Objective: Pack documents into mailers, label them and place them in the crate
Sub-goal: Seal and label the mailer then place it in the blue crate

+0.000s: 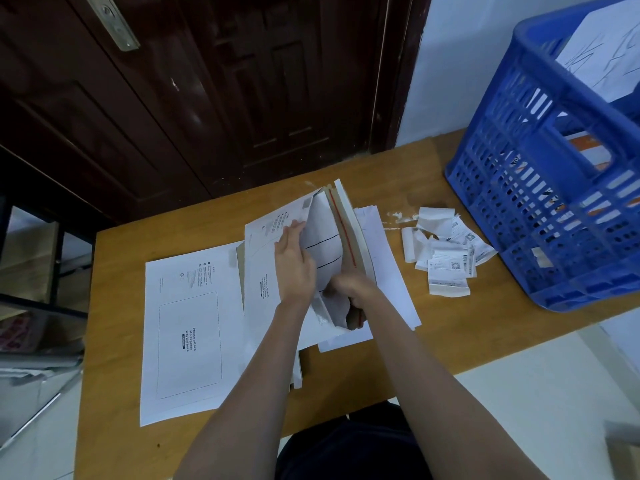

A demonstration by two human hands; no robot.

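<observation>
White cardboard mailer (266, 258) with red tear strip, long axis running away from the person, mouth gaping to the right. Left hand (294, 268) lies flat, fingers straight, on its upper panel; right hand (349, 285) is inside, fingers hidden, grip unclear, on a white ruled document (323, 251). Tan wooden worktop (110, 306), dark door behind. Left of hands: flat white mailers (187, 334). Right: crumpled waybill labels (446, 258), then blue plastic crate (554, 188).

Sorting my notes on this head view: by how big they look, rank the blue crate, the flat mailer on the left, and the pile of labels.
1. Blue crate, partly cut off by the frame.
2. Flat mailer.
3. Pile of labels.
</observation>
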